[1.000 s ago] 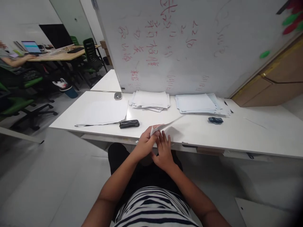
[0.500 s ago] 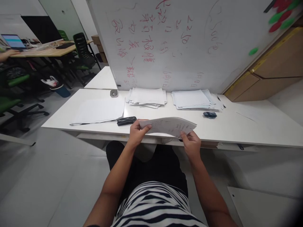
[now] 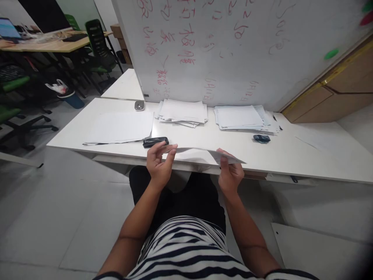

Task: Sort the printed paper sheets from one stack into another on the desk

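Both my hands hold a thin set of white paper sheets (image 3: 201, 154) nearly flat, just above the front edge of the white table (image 3: 291, 155). My left hand (image 3: 158, 165) pinches the sheets' left end, thumb and fingers closed on the edge. At the right corner my right hand (image 3: 230, 173) grips them from below. A black stapler (image 3: 155, 142) lies on the table just beyond my left hand.
A flat sheet stack (image 3: 121, 127) lies at the left, and two more paper piles (image 3: 183, 112) (image 3: 243, 118) sit at the back by the whiteboard (image 3: 233, 46). A small dark object (image 3: 261, 138) and a grey round object (image 3: 139, 105) rest on the table. Office chairs and desks stand far left.
The sheets, first pinched together by both hands at one corner, were spread out and tilted up, and now lie nearly flat between my hands. My hands moved apart.
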{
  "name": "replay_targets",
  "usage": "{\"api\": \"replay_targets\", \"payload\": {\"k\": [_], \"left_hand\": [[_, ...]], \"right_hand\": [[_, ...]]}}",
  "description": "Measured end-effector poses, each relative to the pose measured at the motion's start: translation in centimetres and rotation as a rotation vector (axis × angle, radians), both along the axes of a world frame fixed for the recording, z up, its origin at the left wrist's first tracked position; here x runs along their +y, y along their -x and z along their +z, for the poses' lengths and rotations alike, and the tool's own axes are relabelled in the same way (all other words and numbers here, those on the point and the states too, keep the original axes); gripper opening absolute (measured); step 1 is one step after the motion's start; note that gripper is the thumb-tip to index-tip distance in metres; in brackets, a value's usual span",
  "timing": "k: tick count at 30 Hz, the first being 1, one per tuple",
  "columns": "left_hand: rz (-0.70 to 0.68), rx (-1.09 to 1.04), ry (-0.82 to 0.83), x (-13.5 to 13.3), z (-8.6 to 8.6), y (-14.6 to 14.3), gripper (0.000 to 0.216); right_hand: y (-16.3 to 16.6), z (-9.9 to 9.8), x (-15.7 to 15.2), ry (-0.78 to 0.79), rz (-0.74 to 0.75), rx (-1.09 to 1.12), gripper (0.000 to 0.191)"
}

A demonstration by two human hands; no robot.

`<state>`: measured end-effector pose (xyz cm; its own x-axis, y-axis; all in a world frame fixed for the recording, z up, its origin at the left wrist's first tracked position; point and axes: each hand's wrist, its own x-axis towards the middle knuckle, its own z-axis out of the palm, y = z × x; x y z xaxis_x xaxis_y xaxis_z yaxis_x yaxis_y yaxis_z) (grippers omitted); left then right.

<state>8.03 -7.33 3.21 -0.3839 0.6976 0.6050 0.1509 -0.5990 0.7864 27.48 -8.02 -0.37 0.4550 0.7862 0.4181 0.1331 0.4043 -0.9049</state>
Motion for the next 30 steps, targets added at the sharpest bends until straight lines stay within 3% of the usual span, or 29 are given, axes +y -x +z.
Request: {"api": "replay_targets", "payload": {"k": [2,4,9,11,13,20,23,25,30], "left_hand": [[-0.011,0.04,-0.073,0.4,1.1,0.2,0.042],[-0.072,0.049,-0.045,1.1,1.5,0.4,0.054],[-0.287,-0.061,0.382,3.5,-1.6,-0.1,0.087],[-0.303,-0.103,0.49,3.7,-2.8,-0.6,0.079],[-0.289,-0.105,0.495,3.4,-3.2,-0.9,0.059],[-0.123,-0.128,0.373,2.6,-0.9,-0.3,0.04],[-0.04,-0.054,0.242,2.5,-0.5,0.1,0.037],[-0.02,0.009,0.209,2.5,-0.8,0.1,0.037],[-0.052,-0.018,0.379,1.7,-2.7,-0.1,0.031]], "right_hand": [[0.3,0.4,0.4,-0.022,-0.002,0.062,0.027],[0.3,-0.1,1.0,0.02,0.0,0.111,0.028],[0.4,-3.4,2.7,0.229,0.173,0.301,0.03],[0.5,-4.2,3.0,0.248,0.203,0.329,0.033],[0.3,-4.4,3.1,0.229,0.198,0.317,0.034],[-0.9,-3.3,2.4,0.377,0.172,0.109,0.036],[-1.0,-2.7,1.8,0.339,0.185,-0.019,0.033],[-0.7,-2.8,1.5,0.314,0.181,-0.065,0.032],[-0.3,-3.5,0.7,0.334,0.156,-0.196,0.031]]}}
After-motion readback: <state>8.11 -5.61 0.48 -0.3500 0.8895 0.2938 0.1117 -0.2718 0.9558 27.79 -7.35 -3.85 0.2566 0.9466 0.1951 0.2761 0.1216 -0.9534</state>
